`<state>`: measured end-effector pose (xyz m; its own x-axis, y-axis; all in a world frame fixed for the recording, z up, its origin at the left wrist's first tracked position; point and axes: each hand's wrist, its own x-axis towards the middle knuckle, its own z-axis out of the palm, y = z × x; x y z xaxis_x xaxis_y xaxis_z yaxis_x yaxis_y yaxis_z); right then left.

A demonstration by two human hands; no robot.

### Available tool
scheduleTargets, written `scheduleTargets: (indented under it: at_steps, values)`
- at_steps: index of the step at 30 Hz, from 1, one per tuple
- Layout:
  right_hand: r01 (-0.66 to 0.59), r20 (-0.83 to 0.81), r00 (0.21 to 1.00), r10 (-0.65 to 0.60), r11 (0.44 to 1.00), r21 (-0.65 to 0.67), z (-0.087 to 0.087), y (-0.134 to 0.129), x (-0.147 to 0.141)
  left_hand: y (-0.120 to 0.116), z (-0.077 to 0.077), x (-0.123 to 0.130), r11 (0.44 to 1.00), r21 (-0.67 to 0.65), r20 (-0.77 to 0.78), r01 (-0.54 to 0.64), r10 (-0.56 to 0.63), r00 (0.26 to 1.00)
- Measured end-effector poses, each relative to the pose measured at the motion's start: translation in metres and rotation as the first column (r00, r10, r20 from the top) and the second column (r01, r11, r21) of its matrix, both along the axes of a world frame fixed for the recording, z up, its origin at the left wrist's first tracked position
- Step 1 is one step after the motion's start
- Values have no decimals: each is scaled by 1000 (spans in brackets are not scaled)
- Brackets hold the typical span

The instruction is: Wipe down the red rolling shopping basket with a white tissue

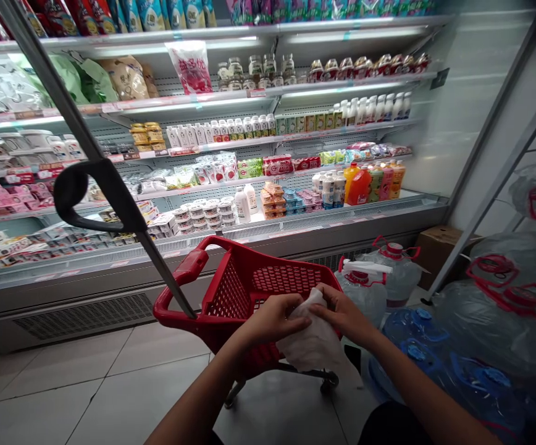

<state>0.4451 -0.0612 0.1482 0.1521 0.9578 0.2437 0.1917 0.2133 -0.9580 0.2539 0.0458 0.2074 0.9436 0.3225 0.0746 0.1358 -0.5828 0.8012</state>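
Observation:
My left hand (277, 318) and my right hand (342, 312) are closed on a thin white cloth (317, 346) in front of me. Thumbs and fingers of both hands pinch its upper part, and the rest hangs down in loose folds. Just behind the cloth stands a red plastic shopping cart (291, 272) with perforated basket walls. The cloth and my hands cover part of its near right side. A white spray nozzle (365, 267) shows to the right of my right hand, among the water jugs.
An open refrigerated shelf (249, 232) of dairy and drinks spans the back. A slanted metal pole with a black handle (101, 194) crosses the left side. Large water jugs, some with blue caps (420, 352), crowd the right. A cardboard box (446, 247) sits behind them.

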Motion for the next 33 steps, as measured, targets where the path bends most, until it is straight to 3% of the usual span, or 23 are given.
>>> scheduleTargets:
  at_steps: [2,4,8,14,18,21,26,28,30,31,32,33]
  values:
    - [21,-13,1000,-20,999,31,-1,-3,2,2,0,-4,987,-119,-49,107,-114,992]
    - [30,5,1000,-30,998,54,1,-6,3,3,0,-7,975,-154,-67,158,-170,983]
    - [28,52,998,-33,995,97,5,-14,6,6,4,-12,993,90,-81,77,-70,994]
    - [10,166,986,-25,996,88,10,-22,13,7,16,-15,939,344,-34,-14,28,999]
    - [-68,231,971,64,998,9,11,-21,12,4,14,-11,933,356,9,-54,55,998]
    - [-134,173,975,140,990,-47,6,-19,6,4,16,-10,945,324,48,-42,28,998]
    - [-100,-38,995,96,990,-98,3,-17,-2,9,39,-18,918,396,85,-19,-16,996]
    - [-77,-76,995,70,993,-86,3,-17,-4,12,46,-17,953,298,165,-59,10,986]
    - [-43,-160,987,28,995,-92,0,-16,-7,13,43,-13,996,-6,281,-94,92,955]
    - [-15,-233,972,-9,995,-101,-4,-15,-9,12,36,-11,972,-220,312,-82,150,938]
    - [14,-318,947,-50,993,-114,-9,-13,-12,10,26,-9,898,-437,312,-49,203,928]
    - [40,-395,914,-89,990,-132,-16,-12,-15,8,14,-8,777,-630,275,-9,234,933]
